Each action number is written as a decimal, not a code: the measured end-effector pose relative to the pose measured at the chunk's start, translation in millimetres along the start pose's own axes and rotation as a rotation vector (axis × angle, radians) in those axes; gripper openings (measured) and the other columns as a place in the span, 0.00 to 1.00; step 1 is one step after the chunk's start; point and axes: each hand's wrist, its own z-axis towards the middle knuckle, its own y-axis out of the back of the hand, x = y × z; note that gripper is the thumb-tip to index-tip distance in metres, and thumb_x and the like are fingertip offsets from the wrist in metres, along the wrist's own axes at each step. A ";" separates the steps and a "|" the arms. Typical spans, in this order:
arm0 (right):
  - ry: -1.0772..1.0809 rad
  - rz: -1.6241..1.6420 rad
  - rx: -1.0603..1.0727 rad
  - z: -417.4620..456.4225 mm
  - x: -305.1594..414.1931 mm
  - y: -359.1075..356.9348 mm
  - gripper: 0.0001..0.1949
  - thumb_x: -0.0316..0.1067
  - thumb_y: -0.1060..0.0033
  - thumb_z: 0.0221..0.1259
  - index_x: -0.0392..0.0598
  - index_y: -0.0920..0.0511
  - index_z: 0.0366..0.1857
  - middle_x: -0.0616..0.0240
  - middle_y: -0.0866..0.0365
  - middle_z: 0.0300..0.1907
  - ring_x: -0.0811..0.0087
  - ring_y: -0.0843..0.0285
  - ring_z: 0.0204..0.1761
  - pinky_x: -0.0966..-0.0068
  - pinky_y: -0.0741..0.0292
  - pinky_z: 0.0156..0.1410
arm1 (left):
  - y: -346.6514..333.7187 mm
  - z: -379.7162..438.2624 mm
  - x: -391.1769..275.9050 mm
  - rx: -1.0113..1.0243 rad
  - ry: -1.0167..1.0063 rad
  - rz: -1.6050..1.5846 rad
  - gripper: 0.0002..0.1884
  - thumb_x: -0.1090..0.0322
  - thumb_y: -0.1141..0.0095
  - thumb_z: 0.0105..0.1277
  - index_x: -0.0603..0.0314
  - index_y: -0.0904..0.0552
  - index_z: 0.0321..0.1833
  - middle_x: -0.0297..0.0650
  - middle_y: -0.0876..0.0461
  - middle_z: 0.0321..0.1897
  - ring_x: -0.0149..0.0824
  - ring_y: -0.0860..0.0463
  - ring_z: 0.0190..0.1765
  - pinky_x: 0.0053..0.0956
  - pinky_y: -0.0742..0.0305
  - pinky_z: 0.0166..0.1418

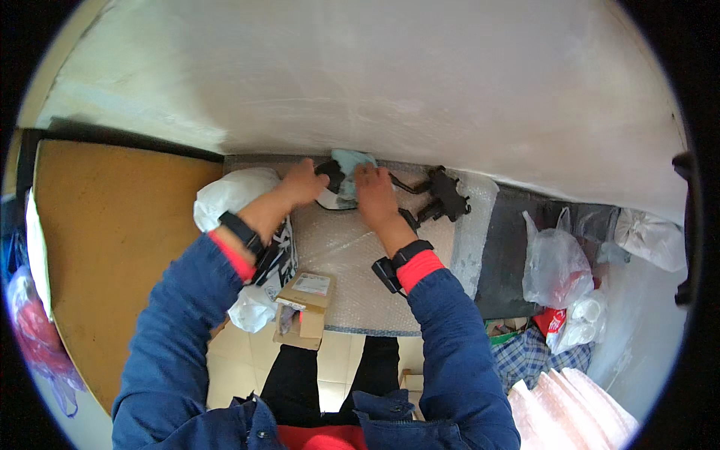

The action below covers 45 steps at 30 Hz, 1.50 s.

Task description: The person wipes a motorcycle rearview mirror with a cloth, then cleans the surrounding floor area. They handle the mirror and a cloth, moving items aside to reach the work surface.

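Note:
My right hand (374, 194) lies on a light blue cloth (353, 163) near the wall side of the table, its fingers bent over the cloth. Just left of it, my left hand (306, 181) is beside a small black object (332, 175), blurred; whether it touches that object I cannot tell. Under the cloth a white thing with a dark rim (332, 199) partly shows. To the right of my right hand lies a black bracket-like device (447, 194) with an arm. Bubble wrap (360, 281) covers the table below both hands.
A white plastic bag (233, 191) and an opened cardboard box (304, 309) lie at the left part of the table. A brown board (124, 242) stands further left. Plastic bags (557, 264) rest at the right, above a plaid cloth (531, 354). The wall (394, 84) rises behind the table.

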 end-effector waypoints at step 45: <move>0.218 0.436 -0.381 -169.6 86.8 253.7 0.20 0.24 0.53 0.59 0.37 0.29 0.57 0.48 0.25 0.55 0.46 0.26 0.59 0.54 0.34 0.74 | -0.7 -250.6 -92.3 0.121 -0.442 -2.115 0.14 0.52 0.39 0.70 0.53 0.21 0.47 0.36 0.20 0.38 0.36 0.22 0.43 0.40 0.25 0.57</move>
